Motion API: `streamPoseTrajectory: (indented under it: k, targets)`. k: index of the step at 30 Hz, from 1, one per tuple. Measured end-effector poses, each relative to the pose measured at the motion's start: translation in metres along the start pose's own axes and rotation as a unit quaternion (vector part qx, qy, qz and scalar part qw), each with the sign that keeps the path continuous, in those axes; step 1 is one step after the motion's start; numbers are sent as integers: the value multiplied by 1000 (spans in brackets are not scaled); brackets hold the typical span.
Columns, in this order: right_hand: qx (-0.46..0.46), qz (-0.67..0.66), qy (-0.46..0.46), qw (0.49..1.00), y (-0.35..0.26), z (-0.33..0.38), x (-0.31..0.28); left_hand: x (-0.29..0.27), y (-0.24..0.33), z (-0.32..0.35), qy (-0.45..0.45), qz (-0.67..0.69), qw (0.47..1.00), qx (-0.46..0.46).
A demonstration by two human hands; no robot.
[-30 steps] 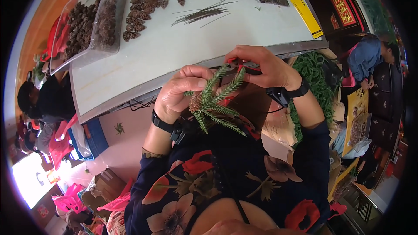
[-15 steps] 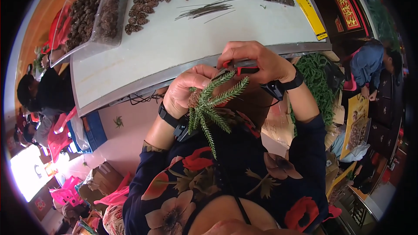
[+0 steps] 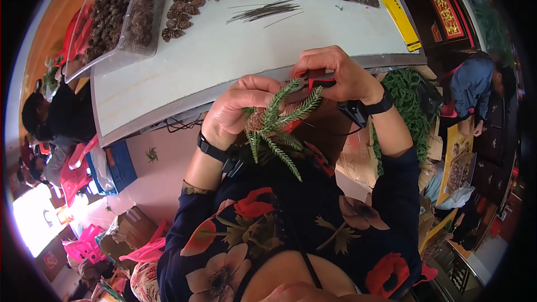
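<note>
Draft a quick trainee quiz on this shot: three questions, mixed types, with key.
1. Short answer: which hand holds the red-and-black tool?
2. True or false: the clear plastic bin at upper left is empty.
3. Multiple choice: where do the thin dark wires lie?
A) On the floor
B) On the white tabletop
C) In the left hand

Key:
1. The right hand; the left hand holds a green sprig.
2. False; it holds brown cones.
3. B
</note>
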State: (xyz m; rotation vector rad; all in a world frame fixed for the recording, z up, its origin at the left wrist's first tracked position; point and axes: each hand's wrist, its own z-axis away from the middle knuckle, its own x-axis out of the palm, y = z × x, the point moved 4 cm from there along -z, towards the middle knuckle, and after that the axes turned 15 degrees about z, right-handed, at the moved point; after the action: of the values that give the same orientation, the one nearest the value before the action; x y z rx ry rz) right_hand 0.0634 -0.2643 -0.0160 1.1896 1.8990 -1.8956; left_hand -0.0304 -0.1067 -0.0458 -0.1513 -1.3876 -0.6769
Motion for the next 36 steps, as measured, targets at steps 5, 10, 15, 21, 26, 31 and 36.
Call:
streamPoseTrajectory:
  k: [5, 10, 15, 21, 26, 31, 36]
  targets:
    - [68, 27, 13, 997, 4, 10, 0, 2, 11, 4, 64, -125, 987, 80]
    - [130, 55, 22, 990, 3, 17, -1, 3, 16, 6, 150, -320, 921, 162]
    - [181, 129, 26, 975, -1, 20, -1, 7, 12, 2, 215, -542, 761, 286]
    - [180, 257, 87, 946, -7, 26, -4, -3, 13, 0, 238, -511, 763, 318]
    - [212, 319, 170, 908, -22, 29, -9, -3, 15, -1, 239, -427, 808, 328]
    - [137, 297, 217, 920, -34, 23, -4, -8, 13, -1, 224, -386, 833, 327]
    - [156, 284, 118, 939, -15, 25, 1, -5, 16, 6, 212, -328, 868, 305]
